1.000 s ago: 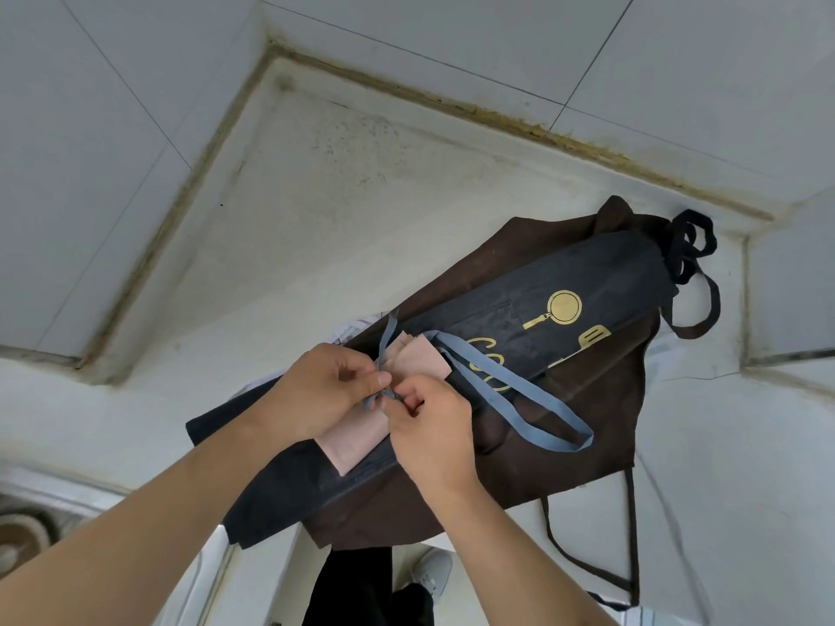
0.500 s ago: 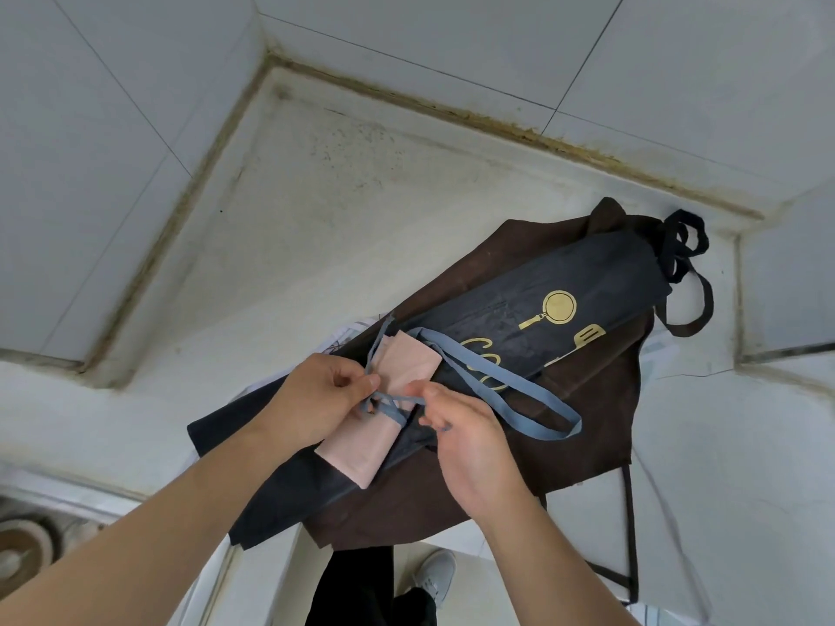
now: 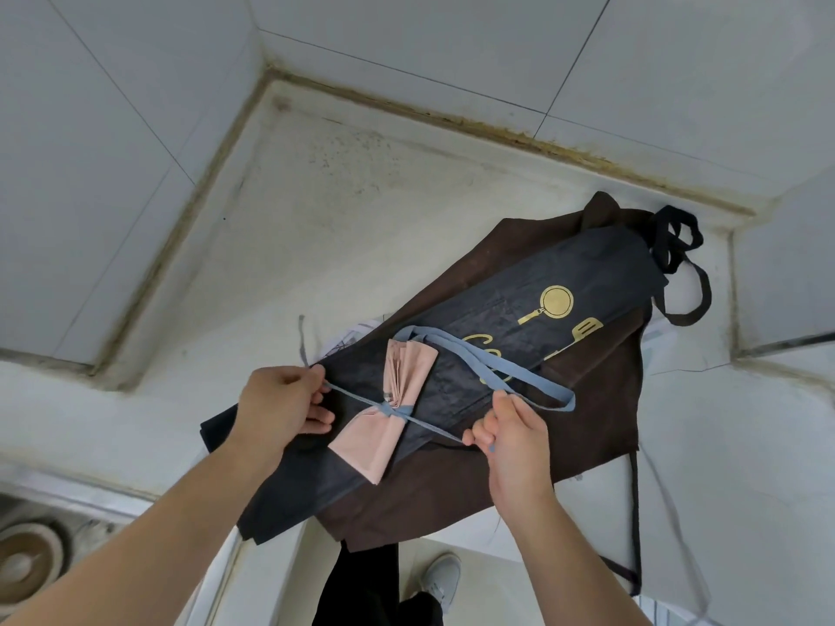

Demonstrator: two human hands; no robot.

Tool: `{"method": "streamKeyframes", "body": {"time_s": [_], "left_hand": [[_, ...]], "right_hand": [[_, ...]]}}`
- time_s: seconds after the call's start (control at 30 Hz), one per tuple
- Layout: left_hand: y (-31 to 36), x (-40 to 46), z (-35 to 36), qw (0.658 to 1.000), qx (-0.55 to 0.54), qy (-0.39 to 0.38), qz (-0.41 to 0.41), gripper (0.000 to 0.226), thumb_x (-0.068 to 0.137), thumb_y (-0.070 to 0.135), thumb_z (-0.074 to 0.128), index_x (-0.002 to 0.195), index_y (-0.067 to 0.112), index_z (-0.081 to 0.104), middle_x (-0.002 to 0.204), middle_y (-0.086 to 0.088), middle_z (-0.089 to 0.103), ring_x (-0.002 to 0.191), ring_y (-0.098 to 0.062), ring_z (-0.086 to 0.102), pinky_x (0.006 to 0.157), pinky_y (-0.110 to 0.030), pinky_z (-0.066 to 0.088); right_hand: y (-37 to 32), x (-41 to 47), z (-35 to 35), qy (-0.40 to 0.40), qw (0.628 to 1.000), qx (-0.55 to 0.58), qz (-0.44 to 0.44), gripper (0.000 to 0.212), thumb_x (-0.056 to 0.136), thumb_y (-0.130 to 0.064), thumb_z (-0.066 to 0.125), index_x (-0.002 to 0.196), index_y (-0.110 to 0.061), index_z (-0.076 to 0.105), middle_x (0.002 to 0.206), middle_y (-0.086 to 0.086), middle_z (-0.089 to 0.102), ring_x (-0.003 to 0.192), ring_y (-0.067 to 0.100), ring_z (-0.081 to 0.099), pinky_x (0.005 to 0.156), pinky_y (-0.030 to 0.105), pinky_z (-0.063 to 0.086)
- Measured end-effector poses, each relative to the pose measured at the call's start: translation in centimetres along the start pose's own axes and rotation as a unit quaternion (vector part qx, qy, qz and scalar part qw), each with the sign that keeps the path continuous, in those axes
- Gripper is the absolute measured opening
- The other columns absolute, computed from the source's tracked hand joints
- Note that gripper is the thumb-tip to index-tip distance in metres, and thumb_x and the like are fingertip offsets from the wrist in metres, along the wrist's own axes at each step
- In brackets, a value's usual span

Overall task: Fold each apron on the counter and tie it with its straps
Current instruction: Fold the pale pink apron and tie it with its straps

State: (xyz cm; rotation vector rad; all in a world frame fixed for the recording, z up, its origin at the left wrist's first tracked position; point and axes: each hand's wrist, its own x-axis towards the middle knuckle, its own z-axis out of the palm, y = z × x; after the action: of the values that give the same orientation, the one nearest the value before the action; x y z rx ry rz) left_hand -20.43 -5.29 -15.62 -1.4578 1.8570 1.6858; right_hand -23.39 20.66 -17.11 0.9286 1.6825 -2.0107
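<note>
The folded pink apron (image 3: 392, 411) lies between the hands. Left hand (image 3: 280, 406) and right hand (image 3: 513, 433), apart, each pinch its blue strap (image 3: 492, 370).

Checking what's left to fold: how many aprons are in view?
3: a folded pink apron being tied, on a black apron, which lies over a brown apron. More may be hidden beneath.
</note>
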Motion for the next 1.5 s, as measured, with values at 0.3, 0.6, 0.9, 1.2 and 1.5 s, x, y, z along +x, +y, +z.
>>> {"method": "streamKeyframes", "body": {"time_s": [0.3, 0.6, 0.9, 1.2, 1.5], "left_hand": [[1.0, -2.6, 0.3, 0.864, 0.395, 0.068, 0.304, 0.040, 0.102, 0.043, 0.051, 0.068, 0.022, 0.056, 0.068, 0.004, 0.059, 0.060, -0.014, 0.058, 0.052, -0.026, 0.036], [0.5, -1.6, 0.9, 0.751, 0.504, -0.129, 0.407, 0.011, 0.102, 0.027, 0.059, 0.103, 0.032, 0.069, 0.096, 0.011, 0.068, 0.087, -0.011, 0.062, 0.083, -0.028, 0.052], [0.9, -1.2, -0.4, 0.831, 0.444, -0.167, 0.290, 0.027, 0.100, 0.018, 0.063, 0.080, 0.033, 0.070, 0.075, 0.014, 0.070, 0.072, -0.007, 0.067, 0.075, -0.027, 0.058], [0.3, -2.0, 0.7, 0.912, 0.254, -0.248, 0.205, 0.024, 0.106, 0.013, 0.057, 0.089, 0.019, 0.072, 0.108, 0.012, 0.076, 0.098, -0.003, 0.071, 0.091, -0.030, 0.061], [1.6, -5.9, 2.6, 0.917, -0.211, -0.337, 0.005, 0.026, 0.107, 0.003, 0.046, 0.119, -0.012, 0.064, 0.103, -0.024, 0.072, 0.085, -0.028, 0.072, 0.073, -0.034, 0.062]], "right_hand": [[-0.5, -3.0, 2.0, 0.006, 0.813, -0.520, -0.262, 0.043, 0.089, -0.019, 0.074, 0.124, -0.027, 0.051, 0.128, -0.005, 0.044, 0.107, 0.007, 0.055, 0.091, 0.025, 0.053], [1.9, -3.7, 4.5, -0.111, 0.703, -0.641, -0.286, 0.017, 0.099, -0.023, 0.064, 0.111, -0.023, 0.053, 0.104, -0.001, 0.066, 0.099, 0.021, 0.060, 0.088, 0.034, 0.049], [0.8, -2.1, 1.9, -0.129, 0.854, -0.474, -0.172, 0.030, 0.093, -0.007, 0.066, 0.071, -0.026, 0.070, 0.066, -0.007, 0.066, 0.067, 0.009, 0.059, 0.059, 0.016, 0.041], [0.2, -2.1, 2.0, -0.152, 0.962, -0.226, -0.006, 0.034, 0.103, 0.004, 0.054, 0.077, -0.009, 0.071, 0.079, 0.002, 0.073, 0.085, 0.023, 0.070, 0.070, 0.031, 0.060], [-3.1, -5.4, 3.3, -0.147, 0.988, 0.019, 0.036, 0.022, 0.108, -0.002, 0.044, 0.098, 0.001, 0.063, 0.084, 0.021, 0.069, 0.046, 0.020, 0.044, 0.042, 0.028, 0.021]]}}
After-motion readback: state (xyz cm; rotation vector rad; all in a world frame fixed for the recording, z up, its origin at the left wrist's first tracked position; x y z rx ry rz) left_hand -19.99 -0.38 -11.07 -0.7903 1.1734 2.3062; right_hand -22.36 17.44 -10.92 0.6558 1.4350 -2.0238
